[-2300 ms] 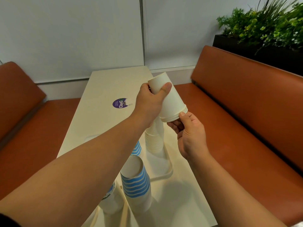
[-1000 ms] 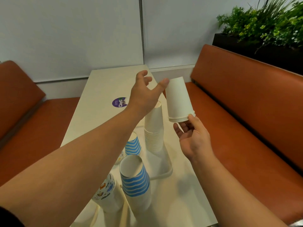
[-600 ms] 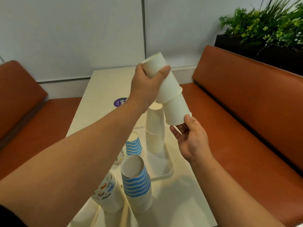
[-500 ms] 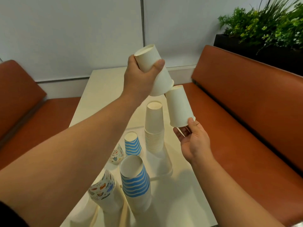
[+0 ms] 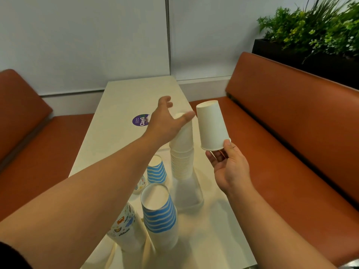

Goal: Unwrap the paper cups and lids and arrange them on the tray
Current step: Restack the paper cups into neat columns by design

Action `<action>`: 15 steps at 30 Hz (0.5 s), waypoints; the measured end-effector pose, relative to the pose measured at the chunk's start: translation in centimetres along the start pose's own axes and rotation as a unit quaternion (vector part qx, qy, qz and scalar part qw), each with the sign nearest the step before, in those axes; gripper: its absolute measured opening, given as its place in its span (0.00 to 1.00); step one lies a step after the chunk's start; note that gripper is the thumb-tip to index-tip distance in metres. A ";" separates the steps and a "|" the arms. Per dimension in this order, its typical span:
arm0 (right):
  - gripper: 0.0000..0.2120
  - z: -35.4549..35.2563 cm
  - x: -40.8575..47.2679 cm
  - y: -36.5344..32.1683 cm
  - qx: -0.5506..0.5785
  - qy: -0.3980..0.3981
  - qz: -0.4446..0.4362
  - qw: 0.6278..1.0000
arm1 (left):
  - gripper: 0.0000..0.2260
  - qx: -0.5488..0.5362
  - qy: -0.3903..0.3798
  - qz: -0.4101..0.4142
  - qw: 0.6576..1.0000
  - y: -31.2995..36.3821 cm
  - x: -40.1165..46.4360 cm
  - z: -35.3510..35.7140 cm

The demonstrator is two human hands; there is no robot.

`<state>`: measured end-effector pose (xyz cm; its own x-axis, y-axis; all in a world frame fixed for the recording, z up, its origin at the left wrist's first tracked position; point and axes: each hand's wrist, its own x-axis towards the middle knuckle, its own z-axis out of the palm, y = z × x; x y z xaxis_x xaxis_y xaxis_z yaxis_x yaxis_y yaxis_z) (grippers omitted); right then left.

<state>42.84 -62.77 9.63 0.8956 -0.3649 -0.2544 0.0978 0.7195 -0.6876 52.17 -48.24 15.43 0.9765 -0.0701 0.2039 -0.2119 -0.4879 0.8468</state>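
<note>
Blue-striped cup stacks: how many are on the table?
2. One blue-striped stack stands nearest the camera; a shorter one sits farther back, left of the tall white stack. The left arm may hide others.

A round purple sticker (image 5: 141, 119) on the white table (image 5: 120, 105) reads "ClayG"; its smaller print is too tiny to read.

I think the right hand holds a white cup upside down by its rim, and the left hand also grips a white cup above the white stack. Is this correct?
Not quite. The head view shows the left hand open, fingers spread, holding nothing, above the white stack. The rest stands: the right hand holds a white cup upside down by its rim.
</note>
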 end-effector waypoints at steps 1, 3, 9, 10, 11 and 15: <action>0.08 0.1 0.0 0.0 0.001 -0.011 -0.001 1.000 | 0.34 -0.010 0.034 0.031 0.999 0.4 -0.1 -0.3; 0.08 0.6 -0.1 0.0 -0.002 -0.040 -0.001 0.999 | 0.28 -0.045 0.073 0.090 0.992 1.5 -0.6 -0.7; 0.09 2.3 0.0 0.5 -0.019 -0.117 -0.007 0.993 | 0.24 -0.133 -0.002 0.136 0.982 2.9 -2.4 -1.4; 0.09 2.4 0.0 0.7 -0.026 -0.125 -0.010 0.992 | 0.22 -0.128 0.000 0.146 0.981 2.7 -2.6 -1.5; 0.09 2.5 0.1 0.9 -0.033 -0.133 -0.010 0.991 | 0.20 -0.125 0.000 0.151 0.981 2.4 -2.7 -1.6; 0.06 2.4 1.1 1.8 -0.057 -0.142 -0.037 0.988 | 0.18 -0.132 0.028 0.148 0.980 2.0 -2.4 -2.2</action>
<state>45.00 -60.45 9.77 0.9750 -0.2219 -0.0105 0.1329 0.6204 -0.7730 49.32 -47.16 17.72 0.8688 -0.1233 0.4795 -0.4951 -0.2106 0.8429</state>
